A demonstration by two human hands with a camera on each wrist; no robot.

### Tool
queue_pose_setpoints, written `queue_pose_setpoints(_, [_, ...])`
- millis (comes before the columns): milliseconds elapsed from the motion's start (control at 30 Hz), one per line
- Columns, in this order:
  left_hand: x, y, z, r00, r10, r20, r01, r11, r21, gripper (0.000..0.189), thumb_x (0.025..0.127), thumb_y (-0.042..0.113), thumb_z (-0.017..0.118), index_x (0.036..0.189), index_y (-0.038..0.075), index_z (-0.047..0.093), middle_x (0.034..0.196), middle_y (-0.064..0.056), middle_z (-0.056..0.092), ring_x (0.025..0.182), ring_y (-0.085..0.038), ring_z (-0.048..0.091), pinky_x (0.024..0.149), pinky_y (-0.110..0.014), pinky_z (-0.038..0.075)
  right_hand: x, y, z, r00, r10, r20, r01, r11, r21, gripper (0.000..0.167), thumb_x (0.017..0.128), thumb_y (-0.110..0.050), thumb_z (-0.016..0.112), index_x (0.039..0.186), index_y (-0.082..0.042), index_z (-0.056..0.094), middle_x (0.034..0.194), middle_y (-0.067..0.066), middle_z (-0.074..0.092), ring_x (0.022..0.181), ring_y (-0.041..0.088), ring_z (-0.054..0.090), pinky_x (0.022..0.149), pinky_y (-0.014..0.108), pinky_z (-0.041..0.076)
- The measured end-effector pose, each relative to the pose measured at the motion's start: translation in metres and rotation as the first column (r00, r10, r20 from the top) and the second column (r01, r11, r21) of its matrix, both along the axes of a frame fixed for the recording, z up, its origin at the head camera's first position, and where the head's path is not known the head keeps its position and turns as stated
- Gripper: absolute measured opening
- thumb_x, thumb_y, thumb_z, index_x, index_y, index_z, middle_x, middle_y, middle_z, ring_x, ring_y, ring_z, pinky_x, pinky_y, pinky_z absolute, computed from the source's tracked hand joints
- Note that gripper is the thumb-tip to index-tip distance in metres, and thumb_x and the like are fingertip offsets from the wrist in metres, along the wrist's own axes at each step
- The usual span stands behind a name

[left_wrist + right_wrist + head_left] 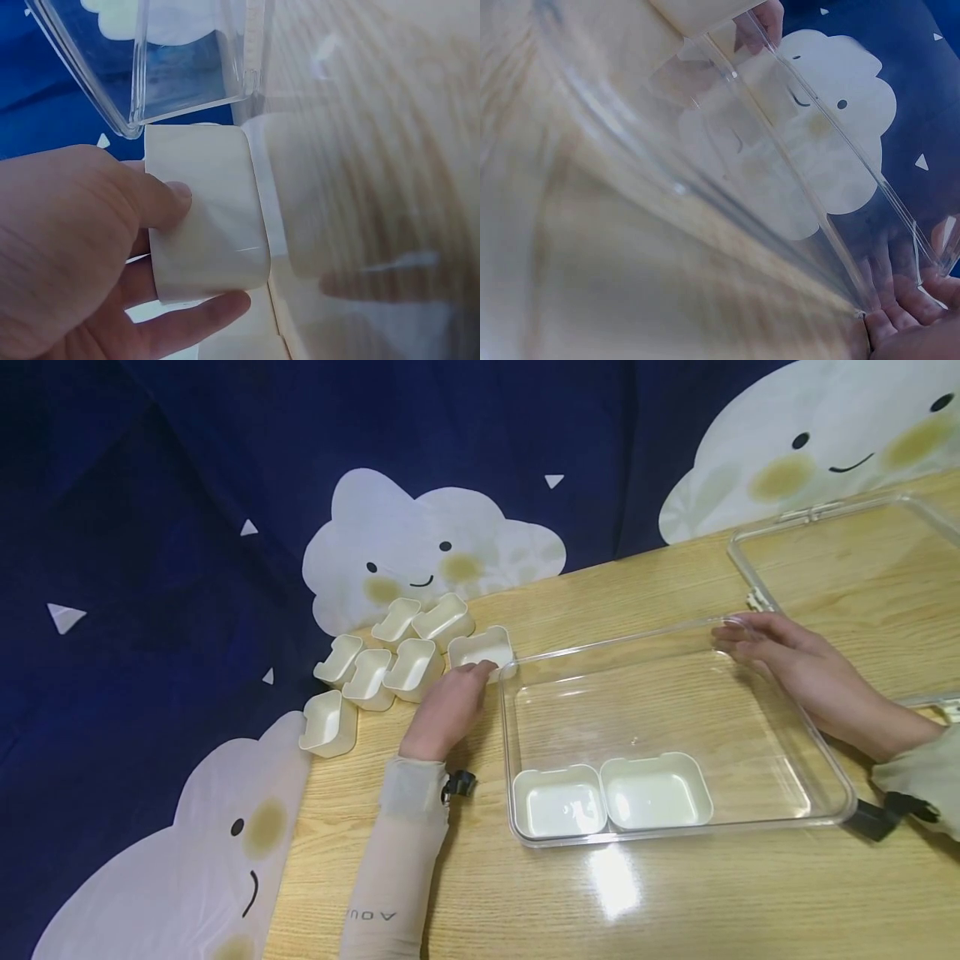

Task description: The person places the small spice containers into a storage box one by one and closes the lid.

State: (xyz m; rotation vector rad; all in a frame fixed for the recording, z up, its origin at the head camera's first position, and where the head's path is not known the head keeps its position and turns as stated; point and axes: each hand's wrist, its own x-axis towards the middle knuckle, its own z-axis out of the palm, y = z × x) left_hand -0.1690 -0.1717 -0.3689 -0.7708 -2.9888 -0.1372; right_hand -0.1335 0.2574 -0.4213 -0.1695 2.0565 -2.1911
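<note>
My left hand (452, 706) pinches a small cream bin (483, 646) by its wall, just beyond the left edge of a clear plastic box (600, 727). In the left wrist view the thumb lies on the outer face of that bin (214, 217), with the fingers behind it. At the box's far right corner my right hand (806, 672) grips the rim; the right wrist view shows its fingers (900, 304) through the clear wall. Inside the box, along the near side, two cream bins (560, 802) stand side by side in the left part.
Several more cream bins (367, 681) stand grouped on the wooden table (555, 902) at the back left. A clear lid (847, 560) with latches lies at the back right. A dark blue cloth (225, 460) with clouds borders the table's back and left.
</note>
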Motion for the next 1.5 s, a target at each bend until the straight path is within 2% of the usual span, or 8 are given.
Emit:
queue_pose_setpoints(100, [0.000,-0.001,0.001,1.000,0.005,-0.013,-0.005,1.000,-0.001,0.033,0.101,-0.002,0.050,0.130,0.008,0.064,0.106,-0.014,0.077,0.098,-0.032,0.075,0.084,-0.045,0.060,0.000,0.000,0.000,1.000,0.003,-0.002,-0.003,1.000,0.023,0.033,0.109,-0.016,0.050,0.142,-0.013,0.045,0.130,-0.020,0.066,0.118,-0.011,0.063,0.092,0.007,0.050])
queue_pose_setpoints(333, [0.001,-0.003,0.005,0.998,0.019,-0.063,-0.019,1.000,0.003,0.032,0.099,-0.002,0.053,0.127,0.006,0.065,0.102,-0.016,0.077,0.092,-0.032,0.075,0.077,-0.046,0.059,-0.001,0.001,-0.001,1.000,0.007,-0.001,-0.007,1.000,0.001,0.033,0.109,-0.015,0.050,0.141,-0.012,0.046,0.130,-0.019,0.067,0.118,-0.010,0.063,0.092,0.008,0.050])
queue_pose_setpoints(500, [0.003,-0.005,0.008,0.996,0.047,-0.080,-0.045,0.999,0.030,0.032,0.100,0.000,0.052,0.129,0.006,0.065,0.100,-0.017,0.077,0.093,-0.033,0.075,0.080,-0.048,0.059,-0.001,0.001,-0.001,1.000,0.013,-0.004,-0.013,1.000,-0.013,0.032,0.109,-0.013,0.049,0.141,-0.012,0.047,0.130,-0.019,0.068,0.118,-0.009,0.064,0.092,0.008,0.050])
queue_pose_setpoints(767, [0.005,-0.007,0.016,0.990,0.103,-0.098,-0.097,0.993,0.067,0.036,0.097,-0.004,0.056,0.130,0.008,0.065,0.093,-0.016,0.075,0.081,-0.036,0.074,0.069,-0.050,0.058,-0.001,0.001,0.000,1.000,0.015,-0.004,-0.015,1.000,-0.018,0.032,0.109,-0.012,0.049,0.140,-0.012,0.047,0.130,-0.018,0.068,0.118,-0.009,0.064,0.092,0.008,0.050])
queue_pose_setpoints(900, [0.006,-0.006,0.019,0.989,0.104,-0.108,-0.095,0.992,0.081,0.038,0.097,-0.004,0.055,0.131,0.009,0.064,0.093,-0.015,0.075,0.081,-0.037,0.073,0.069,-0.051,0.058,-0.001,0.001,-0.001,1.000,0.019,-0.005,-0.019,0.999,-0.046,0.032,0.109,-0.011,0.049,0.140,-0.012,0.047,0.130,-0.017,0.068,0.119,-0.008,0.064,0.093,0.008,0.051])
queue_pose_setpoints(1133, [0.008,-0.004,0.023,0.986,0.087,-0.143,-0.074,0.993,0.093,0.035,0.098,-0.002,0.053,0.129,0.009,0.065,0.092,-0.014,0.074,0.080,-0.036,0.073,0.068,-0.051,0.058,-0.001,0.001,-0.001,1.000,0.015,0.007,-0.015,1.000,-0.026,0.033,0.109,-0.013,0.050,0.141,-0.011,0.046,0.131,-0.017,0.067,0.119,-0.009,0.063,0.092,0.008,0.051])
queue_pose_setpoints(1500, [0.017,0.006,0.034,0.979,0.077,-0.191,-0.060,0.994,0.096,0.033,0.100,-0.001,0.053,0.129,0.009,0.066,0.094,-0.013,0.075,0.083,-0.036,0.074,0.068,-0.052,0.058,0.000,0.001,-0.001,1.000,0.020,-0.003,-0.020,0.999,-0.037,0.033,0.109,-0.012,0.050,0.141,-0.009,0.046,0.132,-0.016,0.067,0.120,-0.008,0.063,0.093,0.008,0.051])
